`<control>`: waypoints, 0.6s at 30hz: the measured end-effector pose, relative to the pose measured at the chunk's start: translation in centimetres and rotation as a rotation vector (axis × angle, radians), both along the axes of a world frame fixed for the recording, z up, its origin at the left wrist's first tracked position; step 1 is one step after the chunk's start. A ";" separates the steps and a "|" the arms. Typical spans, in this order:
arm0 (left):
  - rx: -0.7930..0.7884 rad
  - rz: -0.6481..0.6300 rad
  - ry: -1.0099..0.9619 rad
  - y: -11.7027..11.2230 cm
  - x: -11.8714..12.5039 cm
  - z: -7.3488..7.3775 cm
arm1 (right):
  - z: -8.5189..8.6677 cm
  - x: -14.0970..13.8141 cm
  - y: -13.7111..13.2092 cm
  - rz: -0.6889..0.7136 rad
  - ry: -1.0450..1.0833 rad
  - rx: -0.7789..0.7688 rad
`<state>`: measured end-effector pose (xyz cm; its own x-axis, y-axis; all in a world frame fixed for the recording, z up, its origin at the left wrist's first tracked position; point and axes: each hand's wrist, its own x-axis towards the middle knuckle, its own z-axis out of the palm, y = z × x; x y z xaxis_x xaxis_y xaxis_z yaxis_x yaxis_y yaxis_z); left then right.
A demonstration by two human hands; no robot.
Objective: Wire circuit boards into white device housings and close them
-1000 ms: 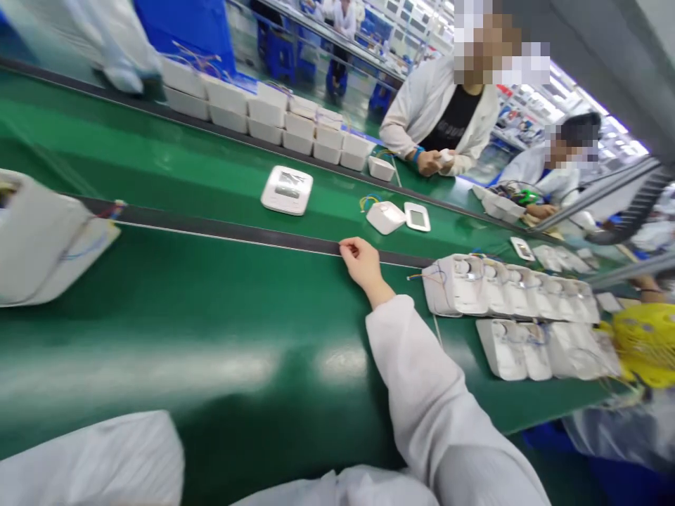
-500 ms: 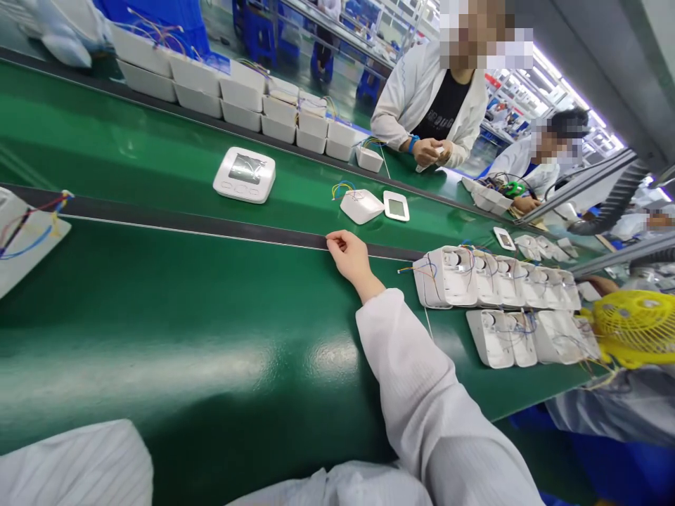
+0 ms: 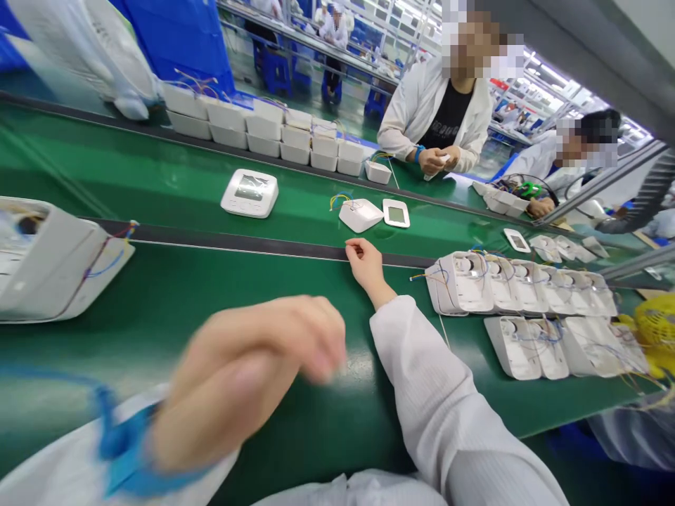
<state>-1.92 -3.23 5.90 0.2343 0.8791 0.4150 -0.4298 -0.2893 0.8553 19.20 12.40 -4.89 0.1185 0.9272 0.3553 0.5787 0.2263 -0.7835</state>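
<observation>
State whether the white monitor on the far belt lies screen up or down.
Screen up: white monitor shows grey display and buttons on top.

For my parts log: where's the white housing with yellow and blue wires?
Head view, centre: the white wired housing lies on the far green belt, just beyond the right hand, left of a white display panel.

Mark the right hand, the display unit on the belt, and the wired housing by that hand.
right hand (image 3: 365,266), head view, back of the hand.
display unit (image 3: 249,193), head view, top face.
wired housing (image 3: 360,215), head view, white shell top.
</observation>
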 end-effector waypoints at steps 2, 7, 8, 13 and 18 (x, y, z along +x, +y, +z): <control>-0.097 0.116 0.057 1.5 0.1 -2.5 | 0.1 -0.2 0.3 -0.011 -0.003 0.003; -0.300 0.344 0.474 4.8 0.2 -8.2 | 0.9 -0.8 3.8 0.033 -0.012 -0.054; -0.281 0.313 0.499 5.0 0.2 -8.5 | 1.1 -0.9 4.8 0.029 -0.002 -0.082; -0.215 0.251 0.548 4.7 0.0 -7.5 | 1.1 -1.2 7.6 -0.031 0.091 -0.193; -0.251 0.336 0.518 5.2 -0.7 -7.9 | 0.8 -1.2 4.9 -0.040 0.195 -0.109</control>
<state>-2.63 1.99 -1.96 0.0445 0.9944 0.0959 0.1339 -0.1011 0.9858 18.01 17.27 -4.06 0.2128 0.9521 0.2198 0.4210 0.1137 -0.8999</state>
